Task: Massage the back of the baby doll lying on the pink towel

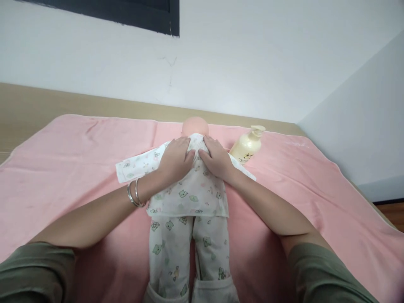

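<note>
A baby doll (195, 126) with a bald, rounded head lies stretched out in front of me; no face shows from here. It wears a white printed pyjama top (192, 195) and matching pyjama trousers (172, 244) with small green animal figures. My left hand (177, 156) rests on the doll's left-side shoulder area, fingers extended forward and thumb apart. On the opposite shoulder lies my right hand (217, 159), likewise flat with its thumb pointing inward. Between the thumbs the cloth near the neck is creased. The top's sleeves spread out to both sides.
A cream pump bottle (248, 145) leans at a tilt beside the right sleeve. Underneath everything is a pink blanket (280, 185) over a wooden surface (28, 107). A white wall (240, 59) rises behind, with a dark-framed panel (151, 17) at upper left.
</note>
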### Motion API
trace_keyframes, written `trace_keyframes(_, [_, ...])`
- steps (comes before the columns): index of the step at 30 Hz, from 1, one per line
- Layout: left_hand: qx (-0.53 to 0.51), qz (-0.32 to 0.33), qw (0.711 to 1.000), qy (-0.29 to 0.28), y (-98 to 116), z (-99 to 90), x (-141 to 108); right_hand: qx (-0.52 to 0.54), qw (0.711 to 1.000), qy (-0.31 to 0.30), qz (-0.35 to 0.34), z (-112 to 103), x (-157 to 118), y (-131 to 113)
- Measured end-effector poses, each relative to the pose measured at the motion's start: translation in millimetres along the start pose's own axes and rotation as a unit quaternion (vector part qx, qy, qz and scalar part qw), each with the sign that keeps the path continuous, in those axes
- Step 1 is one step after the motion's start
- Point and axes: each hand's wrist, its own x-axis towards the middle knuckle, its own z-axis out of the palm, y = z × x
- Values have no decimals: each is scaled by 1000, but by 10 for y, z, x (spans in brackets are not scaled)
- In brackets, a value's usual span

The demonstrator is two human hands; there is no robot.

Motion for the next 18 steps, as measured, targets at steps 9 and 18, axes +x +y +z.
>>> trace_keyframes(9, [-59,-16,998,-31,-46,-114,111,-25,986,27,-160,74,-283,-124])
trace_keyframes(18, [-82,41,996,-1,-116,16,84,48,996,52,-46,96,-88,96])
